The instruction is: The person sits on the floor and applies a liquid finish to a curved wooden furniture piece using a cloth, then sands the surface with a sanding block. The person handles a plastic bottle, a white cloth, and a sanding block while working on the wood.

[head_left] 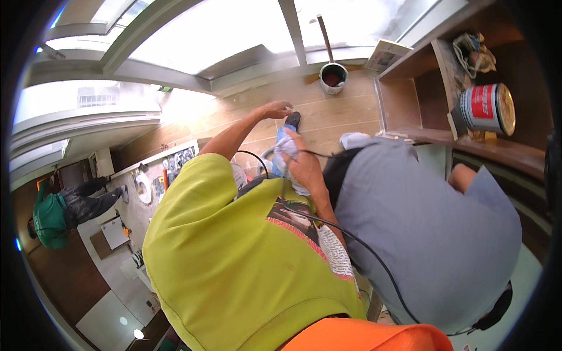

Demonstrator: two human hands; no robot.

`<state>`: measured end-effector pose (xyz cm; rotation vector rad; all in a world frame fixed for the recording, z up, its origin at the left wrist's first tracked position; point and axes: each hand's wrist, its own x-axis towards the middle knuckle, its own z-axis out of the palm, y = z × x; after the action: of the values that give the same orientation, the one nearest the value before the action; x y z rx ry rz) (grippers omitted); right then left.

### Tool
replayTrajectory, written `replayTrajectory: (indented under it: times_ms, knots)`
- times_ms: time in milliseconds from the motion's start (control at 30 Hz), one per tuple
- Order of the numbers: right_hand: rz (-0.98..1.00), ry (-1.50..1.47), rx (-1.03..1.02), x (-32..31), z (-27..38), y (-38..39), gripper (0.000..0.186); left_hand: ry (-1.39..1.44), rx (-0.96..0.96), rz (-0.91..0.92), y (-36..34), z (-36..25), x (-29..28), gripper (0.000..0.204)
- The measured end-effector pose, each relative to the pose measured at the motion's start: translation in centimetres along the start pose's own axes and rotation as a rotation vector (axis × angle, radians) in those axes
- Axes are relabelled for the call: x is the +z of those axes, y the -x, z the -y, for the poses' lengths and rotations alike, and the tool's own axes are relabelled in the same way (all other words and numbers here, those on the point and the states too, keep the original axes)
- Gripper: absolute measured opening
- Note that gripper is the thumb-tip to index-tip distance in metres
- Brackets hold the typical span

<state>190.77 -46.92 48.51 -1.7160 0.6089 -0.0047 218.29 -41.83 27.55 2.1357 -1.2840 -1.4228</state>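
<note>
My left hand (pixel 276 109) reaches out over the wood-look floor, fingers loosely extended and apart, holding nothing visible. It hangs just above the black shoe (pixel 293 120). My right hand (pixel 305 168), in front of my yellow-green shirt (pixel 234 245), is closed on a crumpled whitish cloth (pixel 285 148); some of its fingers are blurred. A thin dark cable (pixel 374 257) passes close to that hand and runs down across my right side. Whether the hand also grips the cable, I cannot tell.
A co-worker in a grey shirt (pixel 421 222) bends close on my right. Ahead stands a bucket (pixel 333 79) with a stick in it. A red-and-white can (pixel 489 109) sits on the brown shelf unit (pixel 404 102). Someone in green (pixel 50 219) is far left, beyond a cluttered worktop (pixel 153 175).
</note>
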Motion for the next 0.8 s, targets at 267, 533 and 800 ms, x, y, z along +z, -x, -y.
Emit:
replayTrajectory:
  times_ms: [267,533,800]
  knots:
    - [-0.488,-0.002,-0.029,-0.4,-3.5,-5.6,0.057,0.106,-0.046,-0.205,-4.2,7.8,-4.8,0.046]
    - [-0.855,-0.509,0.043,-0.9,-3.5,-11.7,0.043,0.164,-0.208,-0.030,0.2,16.6,-7.8,0.050]
    - [-1.087,-0.314,0.184,-6.4,-7.1,-14.8,0.057,0.318,-0.263,-0.541,9.2,20.1,-21.5,0.049]
